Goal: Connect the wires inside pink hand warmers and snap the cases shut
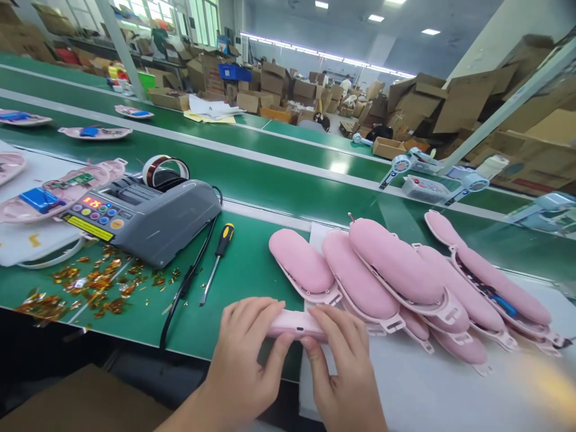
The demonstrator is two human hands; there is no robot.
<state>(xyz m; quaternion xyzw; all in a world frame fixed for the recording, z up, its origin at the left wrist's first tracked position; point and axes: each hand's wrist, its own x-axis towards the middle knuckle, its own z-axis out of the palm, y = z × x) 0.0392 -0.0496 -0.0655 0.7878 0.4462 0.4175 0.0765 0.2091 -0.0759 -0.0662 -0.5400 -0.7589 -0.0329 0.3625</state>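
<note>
At the table's front edge, my left hand (249, 354) and my right hand (342, 366) grip a pink plastic housing (294, 321) from both ends. Its edge faces me and shows a small dark port slot. My thumbs press from below and my fingers lie over the top, hiding both ends. Just beyond my right hand lies a pile of pink oblong padded shells (391, 258) with strap loops at their ends. One shell (499, 288) there gapes along its side, showing a blue part and wires.
A grey tape dispenser (171, 216) with a lit display stands at left, a tape roll (166, 171) on it. Amber tape scraps (99, 282) litter the green table. A screwdriver (218, 261) lies beside a black cable (184, 285). Open pink shells (58, 192) with circuit boards sit further left.
</note>
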